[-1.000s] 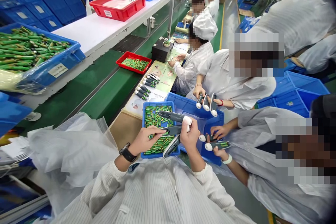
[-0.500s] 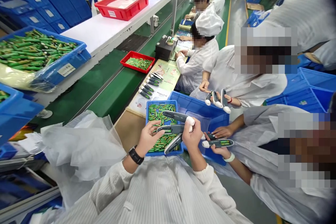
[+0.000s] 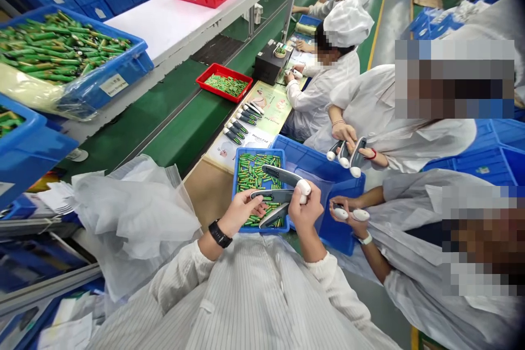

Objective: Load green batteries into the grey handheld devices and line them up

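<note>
Three dark grey handheld devices (image 3: 283, 176) with rounded white ends fan out from my right hand (image 3: 307, 212), which is closed around their white ends. My left hand (image 3: 241, 212) has its thumb on the far tip of the middle device (image 3: 276, 196), with fingers curled beneath it. A battery slot shows along that device; how full it is I cannot tell. Below both hands sits a blue tray (image 3: 237, 178) of loose green batteries (image 3: 254, 172), partly hidden by the devices.
Beyond the tray, several devices with green batteries (image 3: 235, 130) lie on a printed mat (image 3: 217, 147). A red tray of batteries (image 3: 225, 85) stands on the green belt. To the right, co-workers' hands (image 3: 348, 213) hold similar devices over a larger blue bin (image 3: 340, 238).
My left thumb has come down onto the middle device's tip, where the fingers were spread before. A co-worker at right has turned two devices white end forward. The whole view has shifted slightly.
</note>
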`<state>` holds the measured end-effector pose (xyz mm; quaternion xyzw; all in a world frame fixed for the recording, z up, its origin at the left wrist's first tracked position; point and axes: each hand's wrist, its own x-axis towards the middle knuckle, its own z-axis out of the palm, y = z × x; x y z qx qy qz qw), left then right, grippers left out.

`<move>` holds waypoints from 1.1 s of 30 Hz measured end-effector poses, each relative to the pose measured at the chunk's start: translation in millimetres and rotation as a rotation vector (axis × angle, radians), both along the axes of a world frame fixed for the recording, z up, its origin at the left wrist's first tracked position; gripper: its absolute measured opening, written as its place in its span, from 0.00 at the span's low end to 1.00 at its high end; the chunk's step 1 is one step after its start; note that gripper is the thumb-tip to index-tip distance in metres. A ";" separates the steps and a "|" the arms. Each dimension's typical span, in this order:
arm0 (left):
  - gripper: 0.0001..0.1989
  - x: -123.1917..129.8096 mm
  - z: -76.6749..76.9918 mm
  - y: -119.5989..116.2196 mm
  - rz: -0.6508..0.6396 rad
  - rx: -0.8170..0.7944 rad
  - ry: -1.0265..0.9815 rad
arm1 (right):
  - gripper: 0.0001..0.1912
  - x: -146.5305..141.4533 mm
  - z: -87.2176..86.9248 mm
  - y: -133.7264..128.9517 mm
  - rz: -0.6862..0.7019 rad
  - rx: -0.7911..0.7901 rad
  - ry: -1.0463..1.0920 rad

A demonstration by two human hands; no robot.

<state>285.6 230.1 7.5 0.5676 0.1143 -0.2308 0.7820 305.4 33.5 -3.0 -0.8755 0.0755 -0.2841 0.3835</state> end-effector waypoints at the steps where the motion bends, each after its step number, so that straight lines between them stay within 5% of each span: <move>1: 0.26 2.8 -7.4 8.3 -0.096 -0.007 -0.035 | 0.19 -0.1 1.3 -1.2 0.002 0.016 0.001; 4: 0.27 21.4 -35.4 37.5 -0.247 0.271 -0.225 | 0.18 -2.9 6.1 -7.0 0.041 0.042 0.000; 8: 0.15 65.5 -74.3 59.8 -0.330 1.268 -0.619 | 0.17 -11.5 9.1 -12.4 0.123 0.052 0.054; 10: 0.12 89.0 -89.3 59.5 -0.423 1.463 -0.700 | 0.16 -16.6 8.8 -11.4 0.156 0.053 0.081; 16: 0.13 125.7 -114.6 48.9 -0.573 1.457 -0.756 | 0.14 -30.3 6.0 -0.7 0.239 0.044 0.142; 22: 0.11 124.6 -110.3 52.2 -0.589 1.362 -0.795 | 0.16 -30.4 -1.5 3.7 0.240 0.085 0.237; 25: 0.07 119.1 -91.5 61.2 -0.506 1.313 -0.774 | 0.17 -24.5 -6.0 4.2 0.213 0.119 0.274; 27: 0.10 104.3 -71.5 69.1 -0.342 1.249 -0.735 | 0.19 -20.7 -7.7 5.9 0.188 0.130 0.293; 30: 0.12 62.3 -33.5 77.1 0.010 0.880 -0.665 | 0.20 -16.8 -7.7 11.5 0.181 0.133 0.322; 33: 0.09 16.6 2.3 74.1 0.030 0.591 -0.662 | 0.20 -14.0 -5.9 20.2 0.216 0.144 0.341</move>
